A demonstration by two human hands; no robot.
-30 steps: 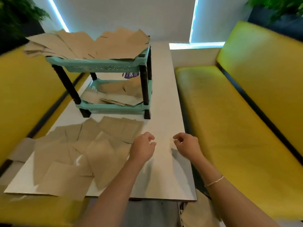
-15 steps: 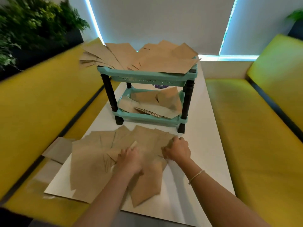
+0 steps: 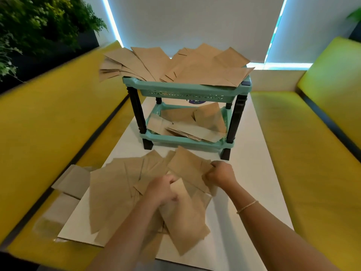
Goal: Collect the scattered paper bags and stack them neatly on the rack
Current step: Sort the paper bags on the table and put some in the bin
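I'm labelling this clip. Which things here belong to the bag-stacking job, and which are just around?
Job:
loose paper bags on the table
rack
left hand, right hand, both gripping bags

Just around:
yellow benches
plant

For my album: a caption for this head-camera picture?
Two hands gather scattered paper bags before a teal rack.

Both hands are now on the loose paper bags (image 3: 117, 188); a second ago they hovered over bare bench. Right hand (image 3: 221, 174) now pinches the right edge of the top bag (image 3: 187, 167). Left hand (image 3: 163, 188) curls onto a near bag (image 3: 185, 218), now shifted.
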